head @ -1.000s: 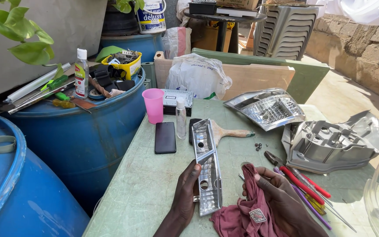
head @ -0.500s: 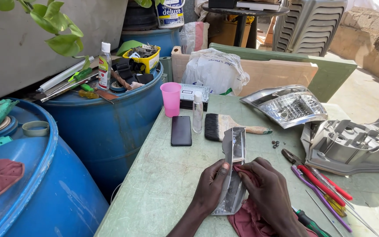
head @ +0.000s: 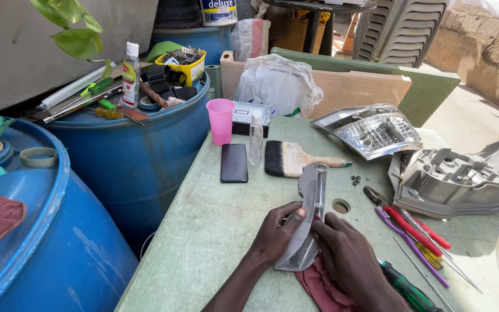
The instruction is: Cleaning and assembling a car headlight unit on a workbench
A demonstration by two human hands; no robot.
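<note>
Both hands now on the grey plastic trim piece (head: 308,216), stood on edge on the green table (head: 215,231). A second ago it lay flatter with only the left hand on it and the rag bunched in the right; since then the right has come over, so the rubbing looks under way.

Left hand (head: 275,234): grip pinching the trim's left edge, thumb on top. Right hand (head: 345,254): fingers pressed against the right side, over the maroon rag (head: 324,286) (rag sits mostly under the hand and the part's lower end).

Trim: long, narrow, matte grey moulded plastic, wider and curved at the near end, ribbed channel up the middle.

Around it:
- paintbrush (head: 295,159), black bristles, pale wood handle, just beyond the trim's far tip
- black phone (head: 234,163), flat, glossy
- pink plastic cup (head: 221,120)
- tail-lamp lens (head: 373,130), clear/chrome, faceted
- grey lamp housing (head: 454,182), hard moulded shell
- pliers and screwdrivers (head: 411,228), red and purple handles, right of the hands
- blue drums (head: 140,156) left of the table
</note>
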